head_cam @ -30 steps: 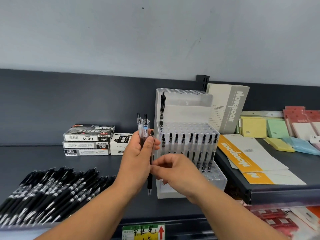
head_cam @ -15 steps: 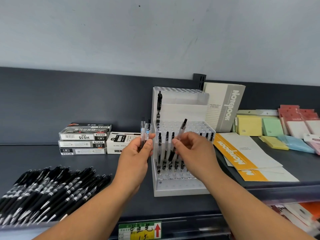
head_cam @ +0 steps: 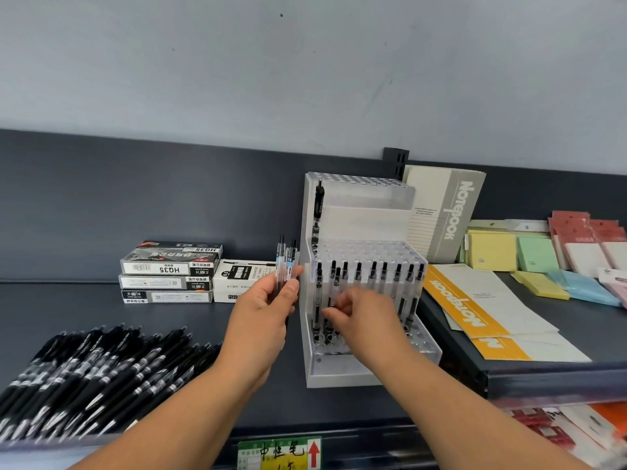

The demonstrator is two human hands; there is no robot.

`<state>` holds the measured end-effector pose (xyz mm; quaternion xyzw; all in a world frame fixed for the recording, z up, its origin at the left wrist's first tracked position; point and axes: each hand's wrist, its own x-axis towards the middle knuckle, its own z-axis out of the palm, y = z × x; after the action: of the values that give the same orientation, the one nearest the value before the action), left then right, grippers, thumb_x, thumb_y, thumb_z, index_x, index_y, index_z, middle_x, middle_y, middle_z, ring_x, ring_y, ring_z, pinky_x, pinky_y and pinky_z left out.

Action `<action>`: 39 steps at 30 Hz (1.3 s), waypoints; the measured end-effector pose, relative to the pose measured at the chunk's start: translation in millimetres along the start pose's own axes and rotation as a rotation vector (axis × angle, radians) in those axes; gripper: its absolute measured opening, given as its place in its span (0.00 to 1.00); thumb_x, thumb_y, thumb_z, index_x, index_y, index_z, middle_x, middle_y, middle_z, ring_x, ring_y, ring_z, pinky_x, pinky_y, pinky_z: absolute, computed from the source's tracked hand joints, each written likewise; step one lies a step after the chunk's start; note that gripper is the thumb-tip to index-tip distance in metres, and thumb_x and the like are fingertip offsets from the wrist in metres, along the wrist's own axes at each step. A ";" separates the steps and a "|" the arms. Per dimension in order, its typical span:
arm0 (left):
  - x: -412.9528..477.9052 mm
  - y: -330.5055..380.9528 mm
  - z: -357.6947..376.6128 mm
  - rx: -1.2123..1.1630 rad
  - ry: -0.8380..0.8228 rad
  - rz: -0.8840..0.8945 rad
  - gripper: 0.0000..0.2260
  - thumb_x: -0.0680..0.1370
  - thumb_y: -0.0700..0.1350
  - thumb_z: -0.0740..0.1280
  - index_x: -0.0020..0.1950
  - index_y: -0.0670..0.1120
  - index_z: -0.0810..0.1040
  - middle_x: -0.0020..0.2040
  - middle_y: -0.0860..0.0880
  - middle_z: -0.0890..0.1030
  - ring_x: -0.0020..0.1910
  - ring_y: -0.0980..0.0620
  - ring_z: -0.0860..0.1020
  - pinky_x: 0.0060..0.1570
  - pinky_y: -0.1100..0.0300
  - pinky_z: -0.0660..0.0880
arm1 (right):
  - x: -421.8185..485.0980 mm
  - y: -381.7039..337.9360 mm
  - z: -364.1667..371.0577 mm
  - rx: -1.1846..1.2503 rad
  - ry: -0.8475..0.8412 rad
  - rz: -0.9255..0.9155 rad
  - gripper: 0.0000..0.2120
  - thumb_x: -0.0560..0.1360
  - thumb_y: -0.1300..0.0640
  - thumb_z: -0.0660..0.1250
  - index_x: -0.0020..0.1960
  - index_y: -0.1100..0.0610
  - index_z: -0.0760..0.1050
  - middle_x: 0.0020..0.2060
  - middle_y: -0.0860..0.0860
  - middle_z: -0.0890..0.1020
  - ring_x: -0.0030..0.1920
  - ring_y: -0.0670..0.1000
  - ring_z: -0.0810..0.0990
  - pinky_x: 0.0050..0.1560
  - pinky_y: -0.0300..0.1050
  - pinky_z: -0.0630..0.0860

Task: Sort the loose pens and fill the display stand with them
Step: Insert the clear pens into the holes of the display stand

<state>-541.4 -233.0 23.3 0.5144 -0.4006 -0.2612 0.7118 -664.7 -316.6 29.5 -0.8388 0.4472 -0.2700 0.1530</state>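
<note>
A white tiered display stand (head_cam: 339,374) with clear perforated racks stands on the dark shelf. Several clear-barrelled pens (head_cam: 373,274) stand in a row in its middle tier, and one black pen (head_cam: 318,205) hangs from the top tier. My left hand (head_cam: 263,310) grips a small bundle of clear pens (head_cam: 286,262) upright, just left of the stand. My right hand (head_cam: 359,310) pinches a clear pen (head_cam: 334,286) that stands in the lower rack near the stand's left side. A heap of loose black pens (head_cam: 91,374) lies at the lower left.
Three stacked pen boxes (head_cam: 168,273) and a white box (head_cam: 242,278) sit behind my left hand. Notebooks (head_cam: 444,212) lean behind and lie right of the stand, with coloured note pads (head_cam: 532,254) farther right. A price label (head_cam: 281,452) marks the shelf's front edge.
My right hand carried one clear pen from my left hand's bundle to the stand, tilted it over the rack, and lowered it upright into a slot. My left hand stayed put.
</note>
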 end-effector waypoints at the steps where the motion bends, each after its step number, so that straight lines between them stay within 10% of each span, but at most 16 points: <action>1: -0.1 -0.1 -0.5 -0.003 -0.004 -0.002 0.10 0.81 0.43 0.62 0.54 0.56 0.79 0.38 0.65 0.82 0.36 0.70 0.76 0.37 0.76 0.72 | 0.3 0.0 -0.1 -0.001 0.001 0.005 0.10 0.76 0.48 0.68 0.40 0.49 0.71 0.35 0.45 0.77 0.39 0.46 0.76 0.43 0.39 0.73; 11: 1.4 -7.4 -1.3 0.001 -0.024 -0.040 0.10 0.80 0.48 0.64 0.54 0.61 0.81 0.40 0.54 0.78 0.40 0.50 0.68 0.36 0.64 0.70 | -2.3 5.4 2.1 0.071 -0.045 0.024 0.11 0.72 0.51 0.74 0.52 0.52 0.79 0.44 0.45 0.82 0.45 0.44 0.80 0.50 0.37 0.77; 17: -1.5 0.4 4.6 0.043 -0.073 -0.009 0.09 0.80 0.45 0.64 0.56 0.56 0.80 0.39 0.65 0.81 0.40 0.70 0.76 0.47 0.71 0.71 | -11.0 -6.4 -34.0 0.319 0.064 0.014 0.04 0.73 0.50 0.72 0.40 0.47 0.79 0.37 0.43 0.81 0.39 0.39 0.79 0.42 0.33 0.75; 25: -7.9 3.4 19.2 0.141 -0.201 -0.006 0.07 0.79 0.47 0.64 0.50 0.54 0.82 0.38 0.53 0.80 0.41 0.57 0.75 0.45 0.61 0.72 | -2.8 -24.7 -64.3 0.691 -0.103 0.064 0.08 0.74 0.48 0.70 0.48 0.51 0.83 0.37 0.40 0.84 0.37 0.35 0.80 0.38 0.29 0.69; 32: -5.0 7.8 26.5 0.299 -0.165 0.111 0.19 0.78 0.60 0.55 0.68 0.60 0.69 0.59 0.62 0.77 0.60 0.68 0.72 0.57 0.72 0.67 | -2.1 5.0 -72.9 0.713 0.035 0.127 0.07 0.78 0.52 0.66 0.47 0.55 0.79 0.38 0.49 0.84 0.33 0.43 0.81 0.37 0.39 0.76; 37: -8.1 6.4 40.4 0.347 -0.155 0.172 0.14 0.77 0.61 0.52 0.59 0.61 0.67 0.39 0.52 0.73 0.33 0.58 0.70 0.38 0.60 0.71 | -4.0 22.8 -75.7 0.713 0.094 0.100 0.02 0.76 0.59 0.69 0.49 0.56 0.79 0.37 0.51 0.85 0.35 0.45 0.83 0.41 0.41 0.81; 39: -8.8 5.7 46.7 0.340 -0.154 0.165 0.08 0.80 0.55 0.56 0.55 0.59 0.72 0.44 0.54 0.77 0.38 0.59 0.74 0.42 0.63 0.73 | -4.9 29.5 -77.5 0.748 0.106 0.093 0.04 0.74 0.63 0.71 0.49 0.56 0.79 0.37 0.51 0.85 0.35 0.44 0.84 0.41 0.39 0.81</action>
<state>-585.6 -248.6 33.0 0.5712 -0.5332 -0.1692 0.6007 -732.3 -330.0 75.8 -0.6887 0.3626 -0.4504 0.4373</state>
